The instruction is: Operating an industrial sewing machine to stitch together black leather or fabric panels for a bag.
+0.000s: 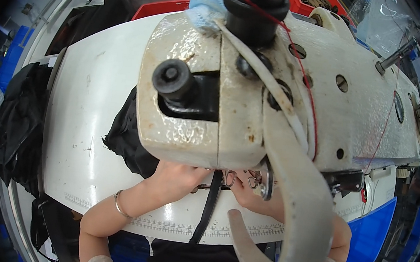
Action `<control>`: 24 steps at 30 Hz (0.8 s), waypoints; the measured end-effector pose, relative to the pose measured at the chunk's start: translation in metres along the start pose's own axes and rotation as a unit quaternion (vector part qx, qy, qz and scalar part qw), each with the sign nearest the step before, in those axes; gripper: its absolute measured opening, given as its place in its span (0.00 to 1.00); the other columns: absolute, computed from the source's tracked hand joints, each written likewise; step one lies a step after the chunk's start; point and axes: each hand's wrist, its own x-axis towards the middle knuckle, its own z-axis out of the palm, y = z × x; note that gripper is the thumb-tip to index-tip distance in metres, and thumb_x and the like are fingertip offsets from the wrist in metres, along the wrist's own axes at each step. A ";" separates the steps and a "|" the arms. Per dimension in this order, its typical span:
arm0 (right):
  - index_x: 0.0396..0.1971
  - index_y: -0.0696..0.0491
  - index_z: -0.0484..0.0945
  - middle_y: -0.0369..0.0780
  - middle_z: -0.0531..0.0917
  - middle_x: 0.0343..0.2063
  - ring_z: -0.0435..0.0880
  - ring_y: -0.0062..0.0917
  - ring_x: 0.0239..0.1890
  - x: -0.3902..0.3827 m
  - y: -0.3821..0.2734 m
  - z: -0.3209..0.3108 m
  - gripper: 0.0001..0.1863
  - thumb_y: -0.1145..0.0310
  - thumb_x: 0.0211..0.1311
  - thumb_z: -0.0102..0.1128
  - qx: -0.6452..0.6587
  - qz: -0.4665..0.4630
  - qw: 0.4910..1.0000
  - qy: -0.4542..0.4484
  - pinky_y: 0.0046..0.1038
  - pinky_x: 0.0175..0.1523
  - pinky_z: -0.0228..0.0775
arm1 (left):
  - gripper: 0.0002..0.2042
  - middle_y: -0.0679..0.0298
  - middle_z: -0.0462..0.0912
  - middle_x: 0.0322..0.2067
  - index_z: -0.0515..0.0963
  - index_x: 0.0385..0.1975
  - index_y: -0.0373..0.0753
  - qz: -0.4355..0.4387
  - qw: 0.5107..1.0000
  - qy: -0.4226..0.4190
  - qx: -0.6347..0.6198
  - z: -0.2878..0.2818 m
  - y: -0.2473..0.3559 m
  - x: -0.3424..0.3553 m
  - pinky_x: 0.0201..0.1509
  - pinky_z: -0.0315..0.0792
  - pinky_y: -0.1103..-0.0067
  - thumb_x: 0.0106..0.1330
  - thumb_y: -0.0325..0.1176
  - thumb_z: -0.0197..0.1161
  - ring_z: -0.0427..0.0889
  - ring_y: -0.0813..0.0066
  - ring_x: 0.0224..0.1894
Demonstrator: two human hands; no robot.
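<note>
Tape (206, 211), narrow, black and flat, is being flanked by the left hand (176, 181) and the right hand (254, 200), slightly apart below the glossy cream sewing-machine head (183, 139), and is reaching the smooth white desk's (91, 93) near edge; whether hidden fingertips are clamping it cannot be told. Neat feeding is probably being served by light, straight guiding, with crumpled black fabric (131, 140) being smoothed.

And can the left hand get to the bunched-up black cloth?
Probably yes: the left hand is right by the edge of the black cloth, and nothing seems to block the way, though the sewing machine hides the fingertips.
</note>
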 end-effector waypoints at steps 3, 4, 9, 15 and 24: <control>0.48 0.58 0.71 0.40 0.79 0.43 0.77 0.22 0.44 0.004 -0.001 -0.001 0.21 0.68 0.54 0.61 0.016 -0.039 0.998 0.042 0.28 0.51 0.67 | 0.11 0.60 0.79 0.32 0.79 0.29 0.39 -0.020 1.000 -0.002 -0.004 -0.002 0.004 0.000 0.38 0.74 0.68 0.43 0.27 0.60 0.80 0.61 0.36; 0.44 0.58 0.73 0.42 0.78 0.40 0.76 0.25 0.41 0.007 -0.003 -0.004 0.19 0.69 0.51 0.60 -0.073 -0.081 0.993 0.048 0.31 0.48 0.67 | 0.10 0.60 0.79 0.32 0.79 0.29 0.39 -0.031 0.999 -0.011 -0.005 -0.003 0.006 0.001 0.38 0.74 0.68 0.43 0.27 0.60 0.79 0.61 0.36; 0.20 0.59 0.77 0.45 0.75 0.26 0.74 0.37 0.31 0.026 -0.018 -0.010 0.07 0.71 0.40 0.56 -0.439 -0.241 0.861 0.087 0.40 0.35 0.66 | 0.08 0.59 0.79 0.31 0.79 0.26 0.38 -0.038 0.999 -0.028 -0.020 -0.007 0.008 0.002 0.37 0.73 0.68 0.42 0.27 0.60 0.79 0.60 0.35; 0.27 0.57 0.75 0.41 0.76 0.27 0.75 0.29 0.28 0.027 -0.021 -0.021 0.08 0.70 0.49 0.52 -0.589 -0.238 0.771 -0.048 0.31 0.33 0.68 | 0.09 0.57 0.78 0.32 0.78 0.25 0.36 -0.021 1.000 -0.014 -0.018 0.005 0.003 -0.004 0.38 0.73 0.66 0.42 0.27 0.60 0.79 0.59 0.37; 0.36 0.55 0.73 0.36 0.77 0.28 0.77 0.18 0.26 0.030 -0.019 -0.029 0.08 0.69 0.61 0.47 -0.602 -0.159 0.762 -0.178 0.20 0.31 0.72 | 0.11 0.58 0.79 0.34 0.79 0.29 0.35 -0.010 1.000 0.018 -0.013 0.017 -0.013 -0.005 0.39 0.75 0.67 0.42 0.26 0.60 0.80 0.57 0.39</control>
